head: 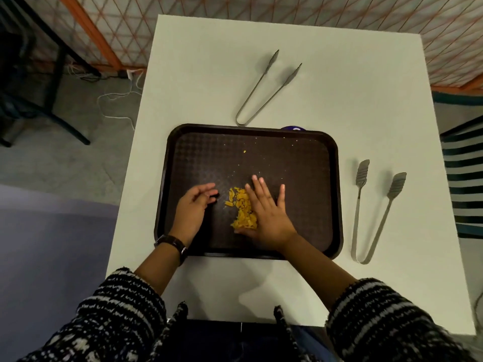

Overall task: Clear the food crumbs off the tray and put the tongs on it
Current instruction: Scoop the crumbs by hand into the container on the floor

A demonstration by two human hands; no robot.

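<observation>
A dark brown tray [300,163] lies on the white table [339,100]. A heap of yellow crumbs [241,209] sits on its near middle, with small specks scattered farther back. My right hand [266,212] lies flat on the tray, fingers spread, its edge against the heap's right side. My left hand [193,207] rests on the tray left of the heap, fingers loosely curled and apart, holding nothing. Thin metal tongs [264,87] lie behind the tray. Slotted flat-tipped tongs [373,210] lie to its right.
A small blue object [292,128] peeks out behind the tray's far rim. A striped chair [465,178] stands at the right, a dark table frame [52,82] and cables [117,97] on the floor at the left. An orange mesh fence [235,11] runs behind.
</observation>
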